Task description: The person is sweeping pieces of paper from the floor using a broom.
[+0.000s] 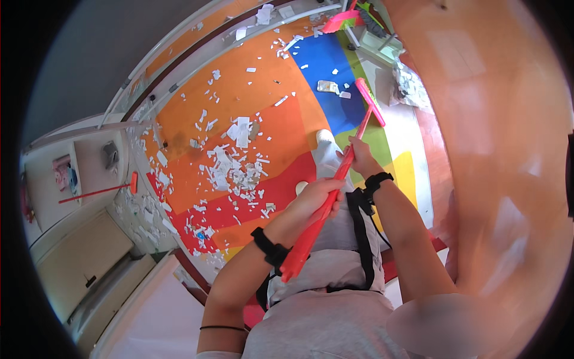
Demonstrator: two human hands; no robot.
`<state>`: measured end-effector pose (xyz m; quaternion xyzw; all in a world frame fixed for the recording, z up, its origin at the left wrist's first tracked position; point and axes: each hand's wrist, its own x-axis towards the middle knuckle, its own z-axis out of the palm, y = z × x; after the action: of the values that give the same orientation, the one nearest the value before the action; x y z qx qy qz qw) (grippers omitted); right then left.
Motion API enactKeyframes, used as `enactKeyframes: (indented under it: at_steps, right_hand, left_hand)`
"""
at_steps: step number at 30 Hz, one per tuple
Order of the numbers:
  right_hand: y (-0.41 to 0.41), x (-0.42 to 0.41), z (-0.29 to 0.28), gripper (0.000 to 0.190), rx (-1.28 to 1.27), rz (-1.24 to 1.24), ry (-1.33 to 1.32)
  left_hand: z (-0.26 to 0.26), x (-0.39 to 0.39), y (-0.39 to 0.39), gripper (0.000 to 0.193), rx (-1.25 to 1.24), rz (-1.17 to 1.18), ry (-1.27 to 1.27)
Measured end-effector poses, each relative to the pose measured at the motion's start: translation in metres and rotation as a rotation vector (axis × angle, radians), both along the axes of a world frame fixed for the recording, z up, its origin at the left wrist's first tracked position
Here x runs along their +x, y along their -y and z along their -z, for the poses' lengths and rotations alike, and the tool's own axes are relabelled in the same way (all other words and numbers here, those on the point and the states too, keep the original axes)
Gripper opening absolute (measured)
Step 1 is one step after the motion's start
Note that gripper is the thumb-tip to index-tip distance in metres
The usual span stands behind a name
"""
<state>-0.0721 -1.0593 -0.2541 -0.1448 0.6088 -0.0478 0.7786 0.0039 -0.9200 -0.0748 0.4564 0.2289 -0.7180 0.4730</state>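
Both hands grip the red handle (343, 168) of a broom, which slants across my body with its upper end near my left wrist. My left hand (317, 196) is wrapped around the upper part. Lower down, my right hand (361, 155) holds the same shaft. The pink broom head (368, 99) with pale bristles rests at the right edge of the colourful mat (278, 121). Close beside it on the blue area lie a small packet (327, 86) and a few paper scraps (344, 94). A heap of torn white paper (231, 168) covers the mat to the left.
A clear plastic bag (409, 85) of paper stands at the orange wall (484, 134). Behind it are a pale dustpan (381, 45) and another pink broom (341, 21). White metal rails (188, 76) border the far left. A red-handled tool (133, 182) leans near the shelves (96, 155).
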Motion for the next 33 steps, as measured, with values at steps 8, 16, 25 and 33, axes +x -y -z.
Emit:
enactKeyframes:
  at_steps: [8, 16, 25, 33]
  right_hand:
    - [-0.024, 0.082, 0.002, 0.013, 0.263, -0.439, 0.174]
    - [-0.038, 0.121, -0.071, 0.015, 0.406, -0.294, 0.193]
    - [0.079, 0.131, 0.019, 0.013, 0.066, -0.317, -0.195]
    - [-0.099, 0.198, -0.045, 0.010, 0.326, -0.419, 0.242]
  left_hand:
    - [-0.059, 0.067, -0.001, 0.014, 0.138, -0.253, -0.113]
    - [-0.134, 0.087, -0.004, 0.037, 0.265, -0.035, 0.116]
    - [0.003, 0.113, 0.059, 0.009, -0.016, -0.365, -0.353]
    - [-0.112, 0.151, -0.048, 0.027, 0.222, -0.128, 0.034]
